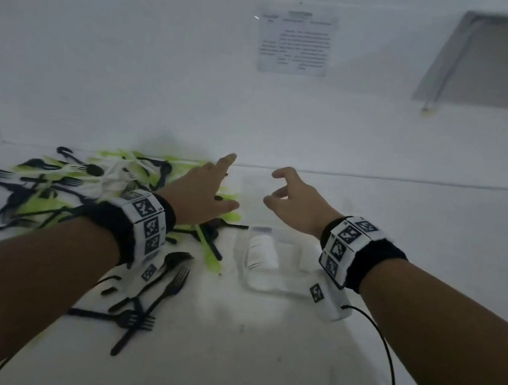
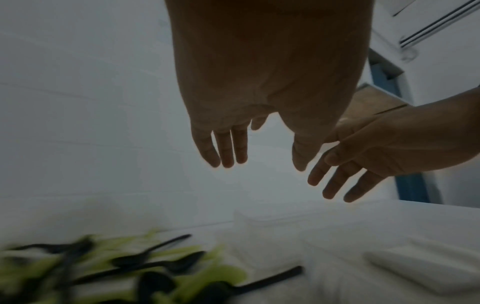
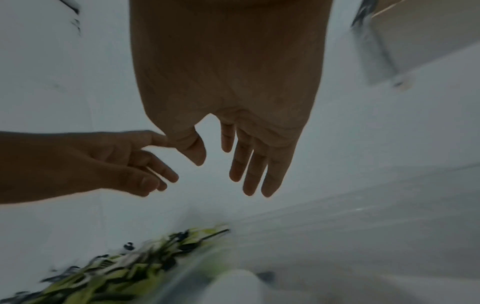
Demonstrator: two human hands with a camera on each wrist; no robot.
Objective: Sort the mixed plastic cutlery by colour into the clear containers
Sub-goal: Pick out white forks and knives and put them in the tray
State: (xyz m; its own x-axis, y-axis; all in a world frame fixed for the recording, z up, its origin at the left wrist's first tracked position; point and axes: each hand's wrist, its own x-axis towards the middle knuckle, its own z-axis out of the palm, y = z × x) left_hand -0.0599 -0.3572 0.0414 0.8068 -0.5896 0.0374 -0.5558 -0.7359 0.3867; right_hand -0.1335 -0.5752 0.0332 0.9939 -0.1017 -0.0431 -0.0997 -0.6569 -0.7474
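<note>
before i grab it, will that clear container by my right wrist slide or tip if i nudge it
The clear container looks thin-walled and nearly empty, so it is probably light and would likely slide on the smooth white table. It looks low and wide, so tipping seems unlikely.

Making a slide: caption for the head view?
Both empty hands reach forward over mixed cutlery and a clear container.

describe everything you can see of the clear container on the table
The clear container is a shallow, rectangular tub of see-through plastic with rounded corners and no lid on it. It sits flat on the white table, just right of the mixed cutlery pile, below the right hand, which hovers without touching it. Inside lie white items, too blurred to identify, one bearing printed lines. No green or black cutlery shows inside.
</note>
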